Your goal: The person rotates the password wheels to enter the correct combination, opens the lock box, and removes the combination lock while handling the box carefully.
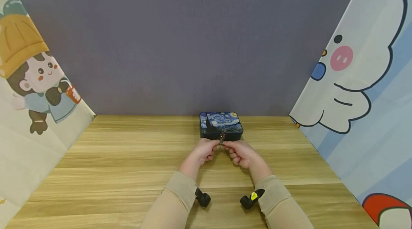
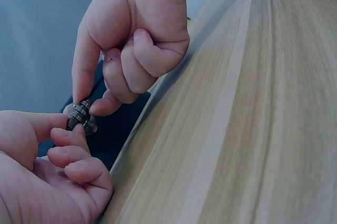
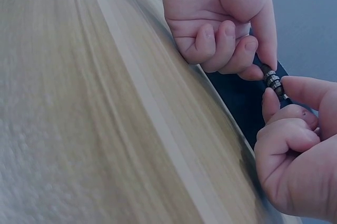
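Observation:
A small dark combination padlock [image 2: 79, 113] with rings of numbers hangs at the front clasp [image 1: 222, 136] of a tin box [image 1: 220, 123]. The box lid carries a blue and yellow starry-night painting and is down. From one side, my left hand [image 1: 205, 149] pinches an end of the padlock between thumb and index finger. My right hand [image 1: 242, 153] pinches the other end in the same manner. On both hands the remaining fingers are curled in toward the palm. In the right wrist view the padlock's number rings [image 3: 273, 80] show between the fingertips.
The box stands on a wood-grain table [image 1: 128, 164], close to a grey back panel [image 1: 193, 43]. Cartoon-printed sheets hang at the left [image 1: 19, 143] and right [image 1: 379, 143]. A black wrist device [image 1: 202, 198] sits at each sleeve.

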### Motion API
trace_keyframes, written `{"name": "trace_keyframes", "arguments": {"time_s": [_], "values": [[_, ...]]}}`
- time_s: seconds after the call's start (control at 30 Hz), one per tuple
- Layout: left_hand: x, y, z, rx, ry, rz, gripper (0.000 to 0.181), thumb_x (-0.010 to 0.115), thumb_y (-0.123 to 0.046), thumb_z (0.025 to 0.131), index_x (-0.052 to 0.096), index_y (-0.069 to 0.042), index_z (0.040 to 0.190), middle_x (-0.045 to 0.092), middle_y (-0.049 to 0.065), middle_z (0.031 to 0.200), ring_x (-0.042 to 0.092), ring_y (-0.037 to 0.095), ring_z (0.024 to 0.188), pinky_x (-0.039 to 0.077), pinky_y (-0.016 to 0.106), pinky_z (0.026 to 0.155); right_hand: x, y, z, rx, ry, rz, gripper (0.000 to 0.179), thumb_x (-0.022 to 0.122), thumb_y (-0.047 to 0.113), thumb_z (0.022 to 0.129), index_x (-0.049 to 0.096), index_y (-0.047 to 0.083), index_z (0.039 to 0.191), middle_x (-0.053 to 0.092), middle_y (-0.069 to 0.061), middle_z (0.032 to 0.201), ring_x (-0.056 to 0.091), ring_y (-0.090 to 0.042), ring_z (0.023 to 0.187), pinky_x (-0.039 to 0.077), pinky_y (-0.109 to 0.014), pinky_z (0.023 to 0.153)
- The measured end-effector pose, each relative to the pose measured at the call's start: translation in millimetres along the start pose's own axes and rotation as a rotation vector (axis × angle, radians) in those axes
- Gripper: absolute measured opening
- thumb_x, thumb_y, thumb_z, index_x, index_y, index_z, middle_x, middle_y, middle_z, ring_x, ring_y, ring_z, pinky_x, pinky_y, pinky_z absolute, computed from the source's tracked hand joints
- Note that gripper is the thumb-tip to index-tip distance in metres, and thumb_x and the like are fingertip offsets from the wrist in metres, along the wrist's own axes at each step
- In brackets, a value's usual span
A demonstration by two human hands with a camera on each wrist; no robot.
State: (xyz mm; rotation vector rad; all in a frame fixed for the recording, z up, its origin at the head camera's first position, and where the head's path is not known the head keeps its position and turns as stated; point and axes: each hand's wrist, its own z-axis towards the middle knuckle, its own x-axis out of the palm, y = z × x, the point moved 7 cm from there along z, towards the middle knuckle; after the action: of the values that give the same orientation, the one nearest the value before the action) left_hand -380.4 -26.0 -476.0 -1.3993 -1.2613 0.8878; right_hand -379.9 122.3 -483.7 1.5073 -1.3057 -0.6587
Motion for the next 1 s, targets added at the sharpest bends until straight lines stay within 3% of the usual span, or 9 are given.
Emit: {"name": "trace_keyframes", "arguments": {"time_s": [0.6, 1.0], "values": [[-2.3, 0.7, 1.7, -0.013, 0.013, 0.004, 0.027, 0.061, -0.021, 0.101, 0.062, 0.005, 0.093, 0.045, -0.002, 0.066, 0.033, 0.009, 0.05, 0.03, 0.022, 0.046, -0.2, -0.2, 3.3, 0.006, 0.002, 0.019, 0.018, 0.064, 0.018, 0.1, 0.062, 0.001, 0.094, 0.034, 0.008, 0.059, 0.027, -0.002, 0.043, 0.021, -0.016, 0.038], [-1.8, -1.8, -0.3, -0.004, 0.011, 0.006, 0.026, 0.062, -0.022, 0.101, 0.061, -0.001, 0.088, 0.045, -0.001, 0.067, 0.032, 0.009, 0.05, 0.03, 0.022, 0.046, 0.8, 1.1, 1.5, 0.011, -0.001, 0.018, 0.018, 0.064, 0.019, 0.099, 0.062, 0.004, 0.09, 0.032, 0.009, 0.058, 0.026, -0.002, 0.043, 0.021, -0.016, 0.038]]}}
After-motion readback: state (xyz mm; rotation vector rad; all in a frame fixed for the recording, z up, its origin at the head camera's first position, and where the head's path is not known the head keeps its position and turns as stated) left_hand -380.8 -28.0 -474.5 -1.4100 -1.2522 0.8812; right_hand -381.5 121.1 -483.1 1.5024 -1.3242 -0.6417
